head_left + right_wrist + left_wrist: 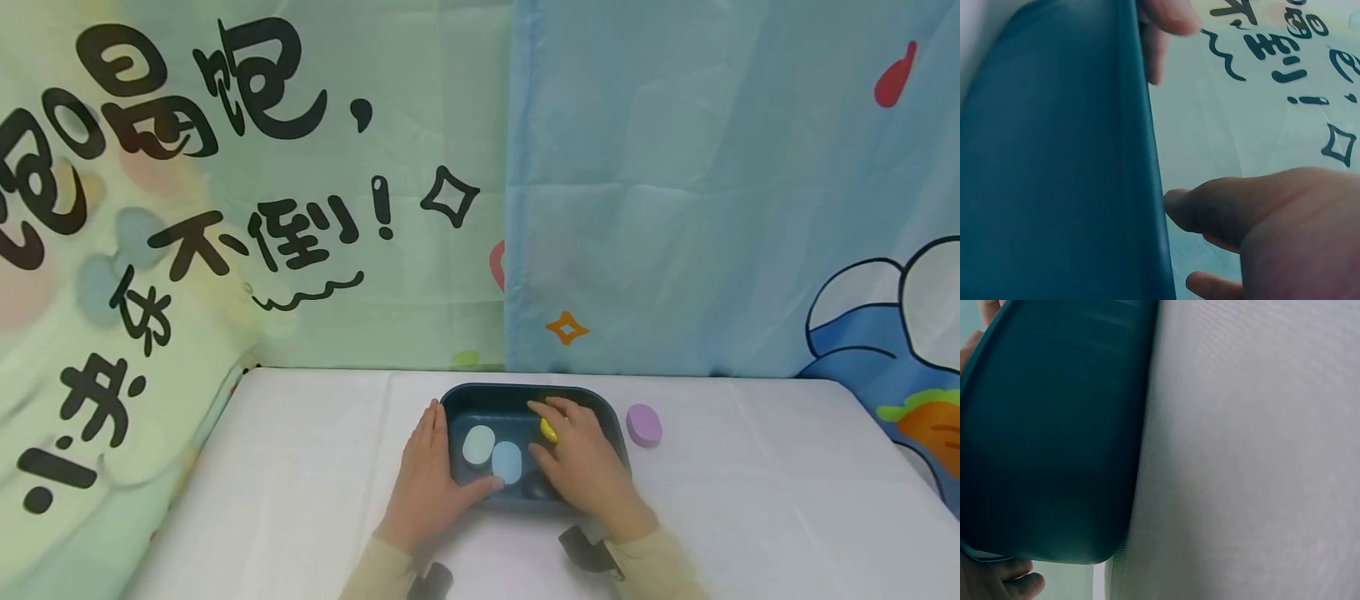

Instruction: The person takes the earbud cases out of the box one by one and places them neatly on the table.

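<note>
A dark blue tray (517,398) stands on the white table. My left hand (431,479) lies along the tray's left side with straight fingers, its thumb reaching over the front rim. My right hand (588,462) reaches in over the tray's right side, its fingers bent around a yellow rounded piece (549,431) that they partly cover. Beside it in the tray lie a pale white-green disc (478,445) and a light blue disc (507,463). In the right wrist view the right thumb (1216,203) is at the rim, and the tray wall (1079,169) hides the yellow piece.
A purple disc (644,425) lies on the table (750,500) just right of the tray. Behind the table hang printed cloths (675,208), green on the left and blue on the right. Dark straps (588,550) show near both wrists.
</note>
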